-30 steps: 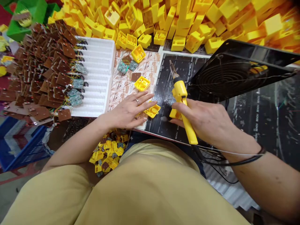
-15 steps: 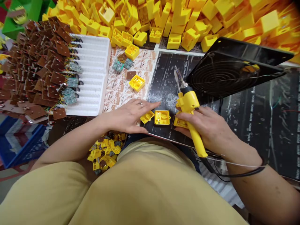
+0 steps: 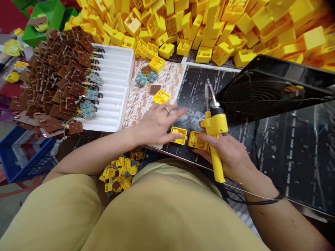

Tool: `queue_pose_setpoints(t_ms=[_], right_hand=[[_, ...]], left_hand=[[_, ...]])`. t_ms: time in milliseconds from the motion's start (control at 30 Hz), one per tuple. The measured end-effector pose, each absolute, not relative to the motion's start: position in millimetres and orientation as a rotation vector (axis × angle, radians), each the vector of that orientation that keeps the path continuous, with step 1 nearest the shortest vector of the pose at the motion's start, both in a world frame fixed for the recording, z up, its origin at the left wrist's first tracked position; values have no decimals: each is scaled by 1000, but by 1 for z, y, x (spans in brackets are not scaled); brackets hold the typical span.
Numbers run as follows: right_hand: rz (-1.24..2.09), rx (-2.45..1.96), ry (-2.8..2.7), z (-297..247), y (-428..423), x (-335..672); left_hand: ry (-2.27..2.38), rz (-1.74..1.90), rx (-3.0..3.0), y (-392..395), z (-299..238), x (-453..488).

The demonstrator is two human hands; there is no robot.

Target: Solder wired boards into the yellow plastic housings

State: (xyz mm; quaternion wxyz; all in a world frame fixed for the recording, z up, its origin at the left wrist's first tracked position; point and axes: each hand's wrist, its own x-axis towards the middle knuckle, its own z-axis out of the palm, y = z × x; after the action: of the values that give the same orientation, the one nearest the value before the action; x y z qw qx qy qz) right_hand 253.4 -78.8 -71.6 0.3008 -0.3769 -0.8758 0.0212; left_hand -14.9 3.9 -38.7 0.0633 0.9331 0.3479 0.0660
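My right hand [image 3: 234,155] is wrapped round a yellow soldering iron [image 3: 217,127], its metal tip pointing up and away from me. The thumb and fingers of that hand also touch a small open yellow plastic case [image 3: 194,139] at the bench's near edge. My left hand [image 3: 155,123] is open, fingers spread, with its thumb over a second yellow case [image 3: 175,131]; whether it touches the case I cannot tell. Just beyond the left fingers lies a third yellow case [image 3: 161,96], close to a small brown board [image 3: 155,89].
A black fan [image 3: 246,96] stands at the right. Many yellow cases [image 3: 167,50] are heaped along the back. Brown circuit boards [image 3: 60,76] with wires are piled on a white ridged foam tray [image 3: 115,87] at left. A blue crate [image 3: 28,157] sits lower left.
My left hand has its thumb over the middle case now. The case at my right hand lies closer to that middle one and shows more. The whole view has shifted slightly.
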Motion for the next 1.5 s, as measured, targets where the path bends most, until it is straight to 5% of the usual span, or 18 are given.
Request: queue_pose_setpoints(t_ms=[133, 467, 1000, 1167, 1333, 1500], right_hand=[[33, -1013, -2313, -77, -80, 256], [-36, -996, -2307, -85, -79, 257], [-133, -1027, -2325, -70, -84, 272], [-325, -1094, -2175, -55, -98, 277], [-296, -1109, -2138, -51, -101, 273], [-241, -1129, -2083, -52, -101, 275]], left_hand=[[1438, -62, 2833, 36, -28, -22], [1438, -712, 2623, -22, 7, -47], [932, -334, 2728, -5, -10, -25], [1355, -172, 2752, 33, -6, -22], [1623, -474, 2754, 87, -11, -38], [1754, -228, 2608, 102, 43, -66]])
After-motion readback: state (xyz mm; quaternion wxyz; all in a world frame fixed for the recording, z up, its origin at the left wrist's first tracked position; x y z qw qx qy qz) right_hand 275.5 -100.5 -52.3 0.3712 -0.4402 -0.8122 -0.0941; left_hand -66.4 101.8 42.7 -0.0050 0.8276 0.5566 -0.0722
